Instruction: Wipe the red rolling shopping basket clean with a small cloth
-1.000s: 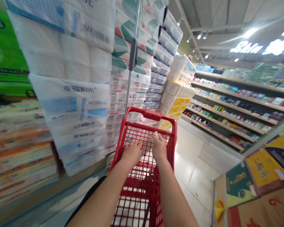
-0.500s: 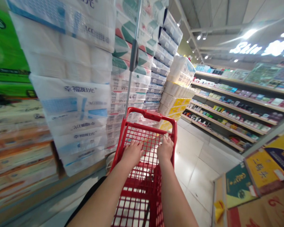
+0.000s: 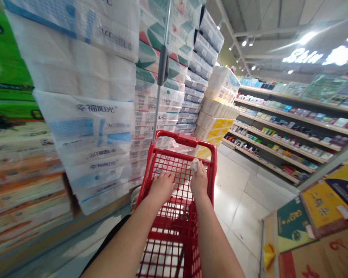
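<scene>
From the head camera, a person's bare forearms reach down into a shop aisle toward a red shopping cart (image 3: 186,141), directly ahead and below. The hands are near each other but not touching. The left hand (image 3: 162,186) lies loosely on the plastic mesh, fingers stretched out and holding nothing, probably to steady the cart. The right hand (image 3: 199,180), just beside the mesh's right edge, is closed around a small whitish cloth (image 3: 194,165), apparently bunched so it fits the grip and meets the bars; whether it presses on them is hard to tell. Wrapped paper packs (image 3: 88,148) are stacked high on the left, likely to save floor space. A metal pole (image 3: 157,110) rises beyond the cart. Shelves of small goods stand at right; cartons (image 3: 324,206) sit lower right.
</scene>
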A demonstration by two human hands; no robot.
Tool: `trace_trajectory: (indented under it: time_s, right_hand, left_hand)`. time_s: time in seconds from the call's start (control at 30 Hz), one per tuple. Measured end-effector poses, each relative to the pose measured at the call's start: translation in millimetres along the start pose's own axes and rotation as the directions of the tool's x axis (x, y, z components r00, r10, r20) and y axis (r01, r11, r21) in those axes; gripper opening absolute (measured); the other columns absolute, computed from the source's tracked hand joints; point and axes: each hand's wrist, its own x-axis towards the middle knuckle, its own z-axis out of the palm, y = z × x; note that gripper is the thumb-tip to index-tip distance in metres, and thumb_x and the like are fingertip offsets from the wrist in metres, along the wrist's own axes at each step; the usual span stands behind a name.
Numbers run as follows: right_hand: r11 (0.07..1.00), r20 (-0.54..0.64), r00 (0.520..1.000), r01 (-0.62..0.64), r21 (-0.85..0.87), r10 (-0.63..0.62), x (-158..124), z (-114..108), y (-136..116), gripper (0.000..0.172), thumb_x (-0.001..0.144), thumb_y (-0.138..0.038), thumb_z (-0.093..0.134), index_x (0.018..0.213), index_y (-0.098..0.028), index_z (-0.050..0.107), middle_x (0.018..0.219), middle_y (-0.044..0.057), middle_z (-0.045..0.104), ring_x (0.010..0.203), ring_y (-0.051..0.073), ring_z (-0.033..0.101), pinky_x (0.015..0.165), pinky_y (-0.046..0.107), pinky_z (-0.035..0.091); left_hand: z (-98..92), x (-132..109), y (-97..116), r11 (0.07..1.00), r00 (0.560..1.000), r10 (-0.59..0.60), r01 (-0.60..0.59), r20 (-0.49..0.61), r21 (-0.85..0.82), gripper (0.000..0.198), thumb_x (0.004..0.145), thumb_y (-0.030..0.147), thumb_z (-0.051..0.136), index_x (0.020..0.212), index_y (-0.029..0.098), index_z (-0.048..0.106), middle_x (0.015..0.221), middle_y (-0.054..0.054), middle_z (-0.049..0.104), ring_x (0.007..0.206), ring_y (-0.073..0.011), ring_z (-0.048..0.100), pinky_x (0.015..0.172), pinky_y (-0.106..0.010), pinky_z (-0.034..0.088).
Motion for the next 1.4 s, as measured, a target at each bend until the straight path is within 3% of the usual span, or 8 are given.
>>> trace_trajectory:
  time_s: [0.1, 0.3, 0.47, 0.67, 0.83, 1.0, 1.2, 1.4]
  right_hand:
    - [0.999, -0.078, 0.996, -0.043, -0.006, 0.043, 2, 1, 1, 0.062, 0.079, -0.003, 0.036, 0.140, -0.007, 0.043, 0.146, 0.016, 0.042, 0.140, 0.022, 0.031, 0.116, 0.041, 0.028]
    - [0.972, 0.110, 0.975, 0.177, 0.157, -0.195, -1, 9, -2, 0.057, 0.080, -0.002, 0.037, 0.129, -0.020, 0.057, 0.139, 0.007, 0.053, 0.133, 0.016, 0.044, 0.112, 0.034, 0.035]
    - [0.994, -0.052, 0.998, 0.048, 0.097, -0.043, 1, 4, 1, 0.050, 0.080, -0.003, 0.040, 0.122, -0.018, 0.063, 0.134, 0.010, 0.056, 0.127, 0.021, 0.049, 0.109, 0.039, 0.038]
    - [0.970, 0.106, 0.972, 0.191, 0.154, -0.208, -6, 6, -14, 0.048, 0.074, -0.001, 0.046, 0.111, -0.021, 0.069, 0.120, 0.007, 0.065, 0.116, 0.020, 0.055, 0.105, 0.035, 0.041]
    - [0.992, 0.015, 0.997, 0.068, 0.105, -0.070, -5, 1, -14, 0.039, 0.076, -0.005, 0.049, 0.106, -0.020, 0.069, 0.111, 0.008, 0.064, 0.106, 0.022, 0.056, 0.098, 0.038, 0.044]
    - [0.974, 0.298, 0.931, 0.178, 0.137, -0.212, -11, 1, -26, 0.037, 0.066, -0.003, 0.058, 0.095, -0.022, 0.071, 0.103, 0.005, 0.062, 0.099, 0.021, 0.054, 0.092, 0.032, 0.045]
    - [0.999, 0.250, 0.968, 0.033, 0.023, -0.038, -11, -3, -33, 0.028, 0.068, -0.006, 0.059, 0.090, -0.020, 0.070, 0.095, 0.006, 0.058, 0.095, 0.021, 0.054, 0.088, 0.033, 0.046]
    - [0.994, 0.366, 0.925, 0.084, 0.072, -0.105, -13, -6, -34, 0.028, 0.066, -0.004, 0.062, 0.087, -0.020, 0.070, 0.092, 0.005, 0.058, 0.089, 0.019, 0.056, 0.084, 0.029, 0.047]
  left_hand:
    - [-0.4, 0, 0, 1.000, 1.000, -0.002, 0.002, 0.006, 0.001, 0.034, 0.090, 0.030, 0.048, 0.122, 0.022, 0.057, 0.126, -0.009, 0.060, 0.123, -0.0287, 0.046, 0.097, -0.045, 0.043]
    - [-0.2, 0, 1, 1.000, 1.000, 0.004, -0.004, -0.003, 0.017, 0.034, 0.091, 0.029, 0.048, 0.123, 0.022, 0.057, 0.127, -0.010, 0.059, 0.122, -0.0292, 0.047, 0.098, -0.049, 0.042]
    - [-0.8, -1, 1, 1.000, 1.000, 0.006, -0.006, -0.003, 0.009, 0.036, 0.090, 0.029, 0.048, 0.125, 0.023, 0.055, 0.126, -0.009, 0.059, 0.122, -0.0283, 0.047, 0.097, -0.046, 0.043]
    - [-2.0, -1, 1, 1.000, 1.000, 0.017, -0.017, -0.006, 0.026, 0.032, 0.090, 0.025, 0.045, 0.118, 0.022, 0.060, 0.123, -0.009, 0.061, 0.120, -0.0283, 0.048, 0.097, -0.047, 0.043]
    - [-3.6, -1, 2, 1.000, 1.000, 0.004, -0.004, 0.008, 0.002, 0.036, 0.090, 0.028, 0.047, 0.124, 0.023, 0.056, 0.127, -0.009, 0.059, 0.122, -0.0280, 0.047, 0.097, -0.046, 0.043]
    - [-4.0, -1, 1, 1.000, 0.999, 0.000, -0.001, 0.035, 0.028, 0.033, 0.089, 0.020, 0.043, 0.117, 0.019, 0.060, 0.123, -0.011, 0.060, 0.119, -0.0276, 0.048, 0.096, -0.046, 0.042]
    - [-1.8, 0, 0, 1.000, 1.000, 0.008, -0.008, 0.024, 0.005, 0.032, 0.091, 0.028, 0.045, 0.118, 0.022, 0.059, 0.124, -0.010, 0.060, 0.120, -0.0283, 0.047, 0.096, -0.046, 0.042]
    - [-2.6, -1, 0, 1.000, 1.000, 0.006, -0.006, 0.019, 0.012, 0.034, 0.090, 0.023, 0.043, 0.120, 0.022, 0.058, 0.125, -0.010, 0.060, 0.120, -0.0273, 0.047, 0.099, -0.046, 0.041]
